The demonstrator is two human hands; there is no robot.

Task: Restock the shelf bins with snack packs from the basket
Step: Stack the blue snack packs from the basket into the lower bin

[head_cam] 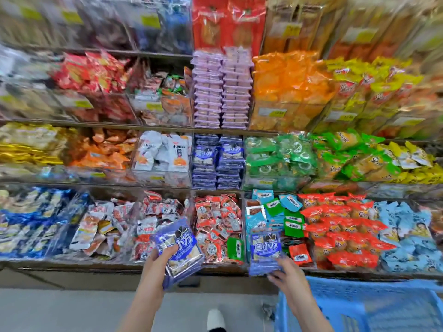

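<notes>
Hands held blue snack packs before the bottom shelf: left hand curled round a tilted stack, right hand gripping an upright stack. Blue basket sat lower right, under that forearm.

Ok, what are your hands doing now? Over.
Left hand grips first blue stack. Right hand grips second blue stack. Matching bin above, way clear.

Reaching forward with both bare forearms, left leaning toward 1 o'clock, right toward 11. Gripping the left stack of blue snack packs in the left hand, thumb across its face. Holding the right stack of blue snack packs in the right hand, fingers curled at its lower edge.
</notes>
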